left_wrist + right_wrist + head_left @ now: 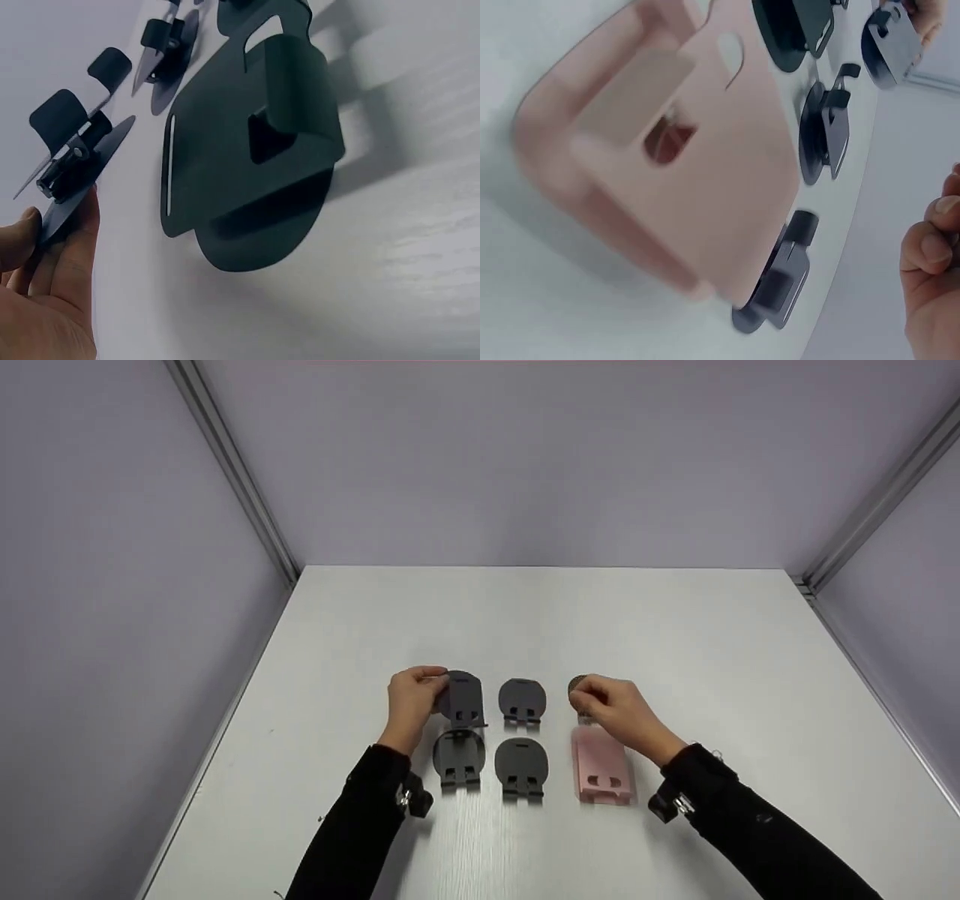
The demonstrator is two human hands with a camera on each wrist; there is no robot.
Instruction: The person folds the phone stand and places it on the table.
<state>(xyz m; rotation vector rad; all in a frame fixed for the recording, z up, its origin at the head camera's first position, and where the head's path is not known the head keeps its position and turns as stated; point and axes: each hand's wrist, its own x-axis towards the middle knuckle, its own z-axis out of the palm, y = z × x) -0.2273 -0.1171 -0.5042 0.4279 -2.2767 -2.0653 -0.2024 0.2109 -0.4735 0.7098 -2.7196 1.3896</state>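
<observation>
My left hand pinches the left edge of a dark grey folding phone stand at the back left of a group of stands. Seen from the left wrist, the thumb and fingers grip its round base, which is tilted up. My right hand hovers at the back right with loosely curled fingers and holds nothing. Partly hidden under it lies another dark phone stand, which the right wrist view shows apart from the fingers. Nearest this wrist is a pink phone stand, larger than the dark ones.
Two dark phone stands, one at the front left and one at the front middle, stand in the near row. A third dark stand sits behind the middle one. Pale panels enclose the white table at the back and sides.
</observation>
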